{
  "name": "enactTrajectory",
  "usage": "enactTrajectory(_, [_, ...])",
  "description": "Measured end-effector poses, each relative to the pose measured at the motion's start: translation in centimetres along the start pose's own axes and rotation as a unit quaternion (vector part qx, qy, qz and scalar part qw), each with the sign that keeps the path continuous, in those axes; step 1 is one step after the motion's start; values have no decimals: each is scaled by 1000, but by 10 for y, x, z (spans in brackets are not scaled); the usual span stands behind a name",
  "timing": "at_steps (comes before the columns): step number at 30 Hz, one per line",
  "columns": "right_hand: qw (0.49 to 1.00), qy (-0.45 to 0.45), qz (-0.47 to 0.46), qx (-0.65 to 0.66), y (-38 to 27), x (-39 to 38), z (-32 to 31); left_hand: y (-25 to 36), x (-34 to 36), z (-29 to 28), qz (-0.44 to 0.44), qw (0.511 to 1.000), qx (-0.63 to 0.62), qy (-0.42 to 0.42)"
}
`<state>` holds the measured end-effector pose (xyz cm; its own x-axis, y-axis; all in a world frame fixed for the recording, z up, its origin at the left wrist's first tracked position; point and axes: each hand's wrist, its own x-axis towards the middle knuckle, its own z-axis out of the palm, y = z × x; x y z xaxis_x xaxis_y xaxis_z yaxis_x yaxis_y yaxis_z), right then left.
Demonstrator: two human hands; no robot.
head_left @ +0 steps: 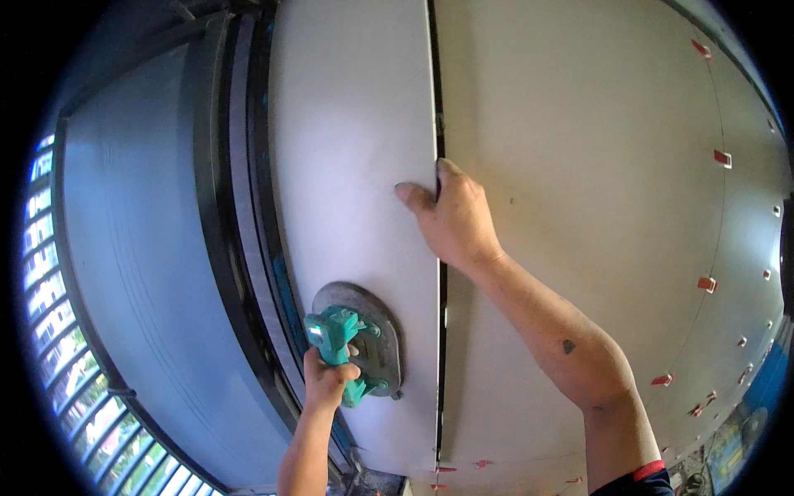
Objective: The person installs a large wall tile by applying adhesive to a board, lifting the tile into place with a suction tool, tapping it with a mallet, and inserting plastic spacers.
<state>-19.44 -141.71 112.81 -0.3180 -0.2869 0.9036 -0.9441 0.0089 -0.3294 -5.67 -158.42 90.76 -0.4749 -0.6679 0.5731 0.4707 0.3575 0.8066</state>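
Observation:
A large pale tile (356, 149) stands upright against the wall, next to a second pale tile (579, 165) on its right, with a dark gap between them. A round grey suction cup with a teal handle (364, 335) is stuck low on the left tile. My left hand (328, 376) grips that teal handle. My right hand (447, 219) rests flat on the tiles at mid height, its fingertips hooked into the gap at the left tile's right edge.
A dark metal door or window frame (227, 215) runs down the left of the tile. Beyond it is grey glazing (124, 248) and a railing (58, 331). Small red and white levelling clips (707, 283) sit along the joints of the tiled wall on the right.

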Motion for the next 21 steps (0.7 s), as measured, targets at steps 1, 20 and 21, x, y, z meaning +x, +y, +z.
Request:
enactTrajectory(1, [1000,-7,0,-5,-1,2,-7,5,5,5,-12,1000,12,-3])
enactTrajectory(20, [925,-15,-177,-337,-4,67,-54,0,-2,6,-21,997,-56,56])
enactTrajectory(21, [925,-5,-173,-339,-3,69,-49,3,-3,7,-20,997,-48,49])
